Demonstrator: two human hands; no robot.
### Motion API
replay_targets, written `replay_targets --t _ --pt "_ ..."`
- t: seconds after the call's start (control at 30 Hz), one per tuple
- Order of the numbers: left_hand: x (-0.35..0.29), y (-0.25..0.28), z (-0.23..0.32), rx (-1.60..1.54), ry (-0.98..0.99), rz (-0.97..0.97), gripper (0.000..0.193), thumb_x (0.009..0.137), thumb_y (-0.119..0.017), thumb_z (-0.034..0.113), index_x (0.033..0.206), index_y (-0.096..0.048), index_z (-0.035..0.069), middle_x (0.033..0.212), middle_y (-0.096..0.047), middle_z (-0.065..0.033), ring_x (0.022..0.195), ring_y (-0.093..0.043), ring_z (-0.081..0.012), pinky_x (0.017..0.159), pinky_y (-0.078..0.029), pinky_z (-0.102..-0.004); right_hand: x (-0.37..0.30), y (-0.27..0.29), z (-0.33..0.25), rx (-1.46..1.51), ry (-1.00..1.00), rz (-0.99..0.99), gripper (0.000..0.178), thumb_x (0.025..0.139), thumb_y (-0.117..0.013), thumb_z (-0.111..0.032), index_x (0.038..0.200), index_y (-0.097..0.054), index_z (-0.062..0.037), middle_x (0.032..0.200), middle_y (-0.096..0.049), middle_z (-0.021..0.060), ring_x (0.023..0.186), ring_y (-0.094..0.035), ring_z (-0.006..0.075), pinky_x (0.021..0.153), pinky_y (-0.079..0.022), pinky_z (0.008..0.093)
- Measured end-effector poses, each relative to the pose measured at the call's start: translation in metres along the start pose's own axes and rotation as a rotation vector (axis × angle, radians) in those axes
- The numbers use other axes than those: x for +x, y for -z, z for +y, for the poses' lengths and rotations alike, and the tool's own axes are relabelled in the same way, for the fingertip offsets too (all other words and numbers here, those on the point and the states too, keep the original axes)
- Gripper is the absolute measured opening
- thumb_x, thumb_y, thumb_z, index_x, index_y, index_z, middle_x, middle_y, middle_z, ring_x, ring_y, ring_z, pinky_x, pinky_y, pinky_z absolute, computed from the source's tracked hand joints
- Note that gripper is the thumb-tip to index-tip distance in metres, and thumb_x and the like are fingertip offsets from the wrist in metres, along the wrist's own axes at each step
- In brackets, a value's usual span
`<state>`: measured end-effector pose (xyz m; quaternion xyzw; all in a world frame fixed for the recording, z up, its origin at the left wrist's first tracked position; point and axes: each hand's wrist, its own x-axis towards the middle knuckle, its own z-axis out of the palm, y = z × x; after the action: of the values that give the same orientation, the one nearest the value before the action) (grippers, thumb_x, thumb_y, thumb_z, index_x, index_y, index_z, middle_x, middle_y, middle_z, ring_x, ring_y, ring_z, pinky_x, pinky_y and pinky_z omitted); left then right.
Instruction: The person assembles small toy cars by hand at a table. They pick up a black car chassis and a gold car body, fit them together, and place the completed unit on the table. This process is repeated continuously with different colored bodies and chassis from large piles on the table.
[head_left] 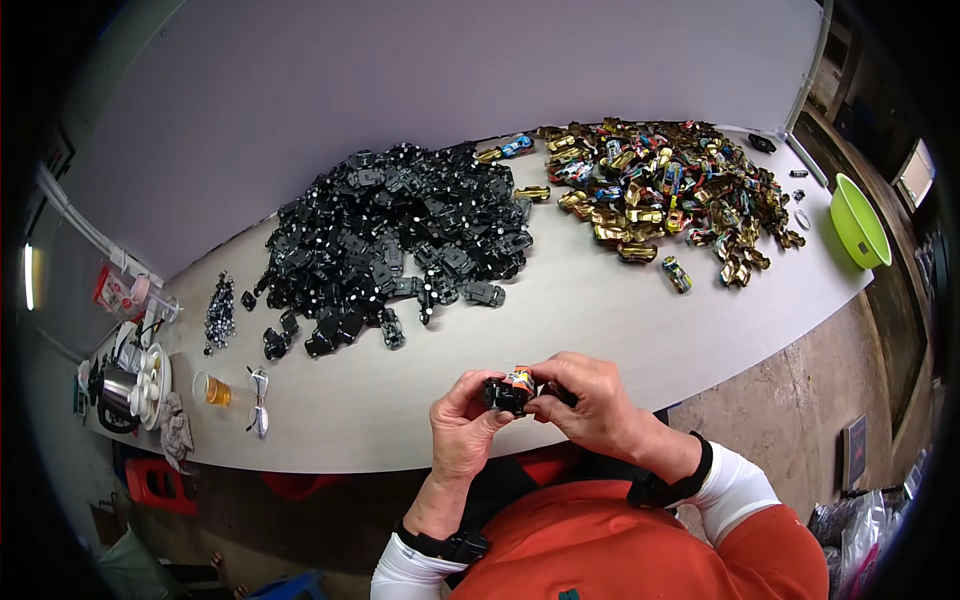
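Above the table's near edge, my left hand [464,424] pinches a black toy car chassis [502,397] between thumb and fingers. An orange toy car body [522,379] with white and blue marks sits against the chassis, and my right hand [590,402] has its thumb and fingers closed on it. Whether the two parts are joined, I cannot tell. Beyond my hands rises a large heap of black chassis [400,235]. To its right spreads a heap of gold and coloured car bodies [655,190], with one green-yellow body [677,274] lying in front.
A small pile of wheel-like parts [219,318] lies left of the chassis. Further left are a glass of amber drink [214,391], eyeglasses [259,402], a kettle [117,400] and a cloth [176,432]. A green bowl [858,224] stands at the right edge; a panel [400,75] backs the table.
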<state>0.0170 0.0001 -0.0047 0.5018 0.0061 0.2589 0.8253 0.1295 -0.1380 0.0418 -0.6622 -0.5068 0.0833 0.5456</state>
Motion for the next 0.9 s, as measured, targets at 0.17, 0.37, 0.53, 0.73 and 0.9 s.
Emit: replay_targets --t 0.17,0.37,0.53,0.73,0.9 --pt "0.000 -0.003 0.005 0.049 0.065 -0.029 0.040 0.071 -0.068 -0.008 0.109 -0.059 0.001 0.100 -0.056 -0.0043 0.097 -0.057 -0.0151 0.085 -0.048 -0.0268 -0.001 -0.004 -0.006 -0.109 0.110 0.024 0.047 0.072 -0.068 0.000 0.116 -0.054 -0.0055 0.076 -0.055 0.0117 0.062 -0.056 0.0254 0.054 -0.047 0.0329" --pt "-0.001 -0.010 0.005 0.121 -0.057 0.010 0.037 0.072 -0.069 -0.005 0.108 -0.059 -0.001 0.099 -0.055 -0.0040 0.090 -0.057 -0.0138 0.077 -0.050 -0.0243 -0.001 0.002 -0.016 -0.128 0.114 -0.057 0.053 0.073 -0.067 -0.001 0.123 -0.051 -0.0108 0.076 -0.054 0.0115 0.062 -0.056 0.0258 0.052 -0.047 0.0338" --pt "0.000 -0.019 0.016 0.176 -0.143 -0.004 0.036 0.072 -0.071 -0.003 0.106 -0.060 -0.002 0.097 -0.055 -0.0048 0.088 -0.057 -0.0135 0.076 -0.051 -0.0240 0.003 0.004 -0.024 -0.150 0.132 -0.021 0.057 0.066 -0.072 0.002 0.120 -0.055 -0.0099 0.076 -0.057 0.0101 0.060 -0.058 0.0217 0.050 -0.047 0.0305" --pt "0.002 -0.029 0.029 0.242 -0.125 0.021 0.034 0.072 -0.071 -0.001 0.105 -0.061 -0.002 0.095 -0.056 -0.0051 0.084 -0.057 -0.0126 0.073 -0.051 -0.0224 0.005 0.011 -0.032 -0.196 0.210 -0.037 0.059 0.066 -0.072 0.003 0.122 -0.054 -0.0096 0.075 -0.056 0.0097 0.058 -0.056 0.0217 0.048 -0.046 0.0303" --pt "0.004 -0.038 0.048 0.312 -0.121 -0.034 0.034 0.071 -0.073 0.001 0.104 -0.062 -0.002 0.096 -0.057 -0.0059 0.083 -0.059 -0.0122 0.073 -0.051 -0.0222 0.008 0.020 -0.040 -0.053 0.242 -0.012 0.060 0.069 -0.071 -0.001 0.126 -0.050 -0.0079 0.076 -0.056 0.0097 0.059 -0.056 0.0215 0.049 -0.046 0.0312"
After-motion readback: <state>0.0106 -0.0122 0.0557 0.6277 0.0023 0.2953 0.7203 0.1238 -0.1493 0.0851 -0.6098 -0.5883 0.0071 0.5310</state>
